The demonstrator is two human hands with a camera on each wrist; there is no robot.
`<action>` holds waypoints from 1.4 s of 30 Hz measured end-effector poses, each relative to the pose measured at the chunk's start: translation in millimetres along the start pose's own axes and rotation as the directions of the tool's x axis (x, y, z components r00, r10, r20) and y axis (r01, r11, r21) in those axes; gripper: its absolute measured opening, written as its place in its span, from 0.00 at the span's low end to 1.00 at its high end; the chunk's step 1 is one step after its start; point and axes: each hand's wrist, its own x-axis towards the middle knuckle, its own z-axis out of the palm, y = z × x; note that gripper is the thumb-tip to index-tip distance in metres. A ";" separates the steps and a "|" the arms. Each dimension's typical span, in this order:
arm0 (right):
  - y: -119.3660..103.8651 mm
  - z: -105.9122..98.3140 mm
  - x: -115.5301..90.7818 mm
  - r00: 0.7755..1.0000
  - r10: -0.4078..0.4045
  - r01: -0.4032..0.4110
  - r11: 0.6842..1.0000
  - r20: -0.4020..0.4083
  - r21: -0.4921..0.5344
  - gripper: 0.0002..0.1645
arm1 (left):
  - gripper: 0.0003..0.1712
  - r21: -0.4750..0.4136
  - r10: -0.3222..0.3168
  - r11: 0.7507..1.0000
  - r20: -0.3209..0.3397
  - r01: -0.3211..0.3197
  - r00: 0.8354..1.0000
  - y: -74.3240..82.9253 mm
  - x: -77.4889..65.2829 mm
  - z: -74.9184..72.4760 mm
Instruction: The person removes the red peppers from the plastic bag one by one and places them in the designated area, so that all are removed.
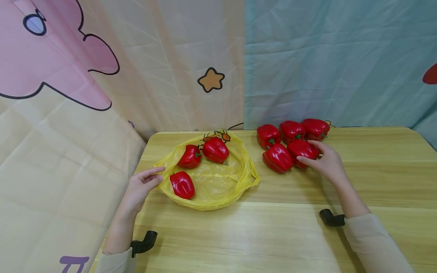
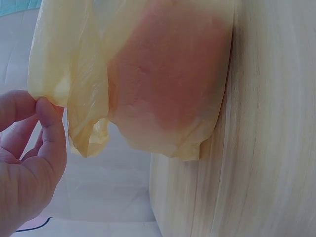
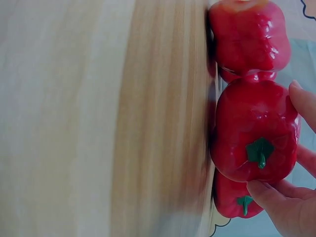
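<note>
Head view: My left hand (image 1: 141,187) was at the left rim of a yellow bag (image 1: 213,205), which lay open on the wooden surface (image 1: 273,239) between my hands. Three red peppers (image 1: 183,185) sat inside, to the right of that hand. My right hand (image 1: 327,161) was at the other group, thumb and fingers spread about one pepper (image 1: 302,151). Four loose peppers (image 1: 277,159) lay left of and beyond the right hand, one just beside the held one.

Left wrist view: Thumb and forefinger met in a pinch on the bag's edge. A red shape (image 2: 168,64) showed through the plastic, low beside my fingers.

Right wrist view: Digits were set on opposite sides of the pepper, opened to about its width, its green stem (image 3: 260,152) between them. Whether its weight had left the surface, I could not tell.

Step in hand, my judgement: grasping this pepper for bagging. Next move called for: a lift clear of its neighbours, then a carry leftward over the bag's mouth, with the left hand holding the rim up.
</note>
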 end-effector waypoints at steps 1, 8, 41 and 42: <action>0.1 -0.1 0.0 1.000 -0.002 0.002 1.000 -0.001 0.000 0.43 | 0.20 0.002 -0.003 1.000 0.000 0.003 1.000 0.1 0.0 0.1; 1.5 -0.4 0.1 1.000 -0.020 0.020 1.000 0.003 -0.007 0.42 | 0.19 0.004 -0.010 1.000 -0.007 0.010 1.000 0.7 0.6 0.2; -17.5 -16.6 3.6 0.995 -0.088 0.087 0.996 0.042 0.022 0.35 | 0.19 0.002 0.003 1.000 -0.013 -0.003 1.000 1.8 -0.6 0.0; -19.5 -17.2 3.8 0.995 -0.091 0.090 0.996 0.047 0.018 0.36 | 0.19 0.001 0.002 1.000 -0.014 -0.002 1.000 1.8 -0.7 0.0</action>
